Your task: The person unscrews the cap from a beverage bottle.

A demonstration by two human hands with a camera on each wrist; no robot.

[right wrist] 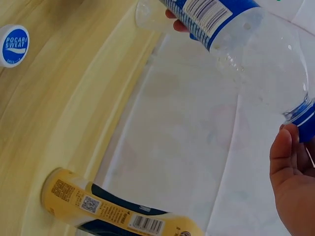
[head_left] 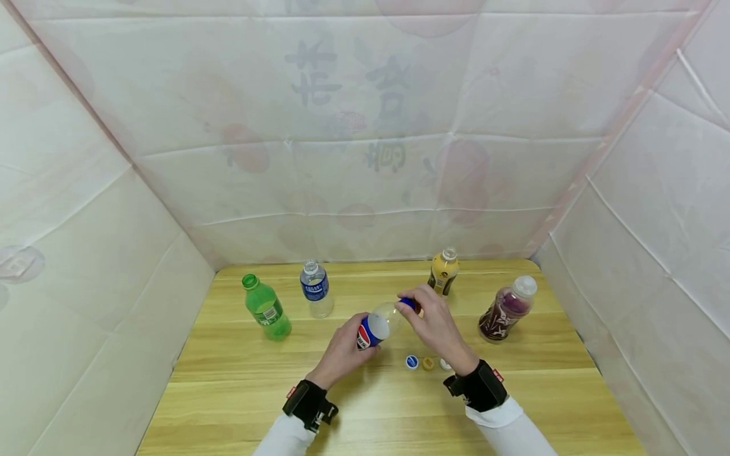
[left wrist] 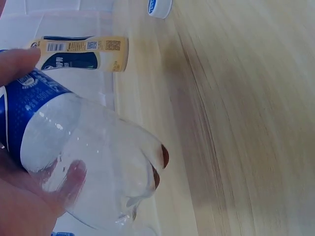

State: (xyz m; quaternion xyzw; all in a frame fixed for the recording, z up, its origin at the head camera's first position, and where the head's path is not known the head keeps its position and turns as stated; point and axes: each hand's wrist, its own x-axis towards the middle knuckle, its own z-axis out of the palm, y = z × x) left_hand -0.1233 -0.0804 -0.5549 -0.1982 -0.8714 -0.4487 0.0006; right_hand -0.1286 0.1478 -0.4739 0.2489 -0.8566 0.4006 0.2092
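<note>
My left hand (head_left: 345, 348) grips a clear Pepsi bottle (head_left: 373, 330) round its blue label, holding it tilted above the table with the neck toward the upper right. At the neck, my right hand (head_left: 435, 323) pinches the blue cap (right wrist: 307, 120) between thumb and fingers. The cap sits at the bottle's mouth; whether it is threaded on I cannot tell. Brown traces show in the lobes of the bottle's base in the left wrist view. Below the hands lie a blue-and-white cap (head_left: 412, 361), a yellow cap (head_left: 428, 363) and a white cap (head_left: 445, 364), partly hidden by the right wrist.
On the wooden table (head_left: 228, 392) stand a green bottle (head_left: 268, 311) and a clear blue-labelled bottle (head_left: 315, 288) at left. A yellow bottle (head_left: 443, 269) stands behind the right hand, a purple-dark bottle (head_left: 504, 313) at right. White sheeting (head_left: 353, 183) walls three sides.
</note>
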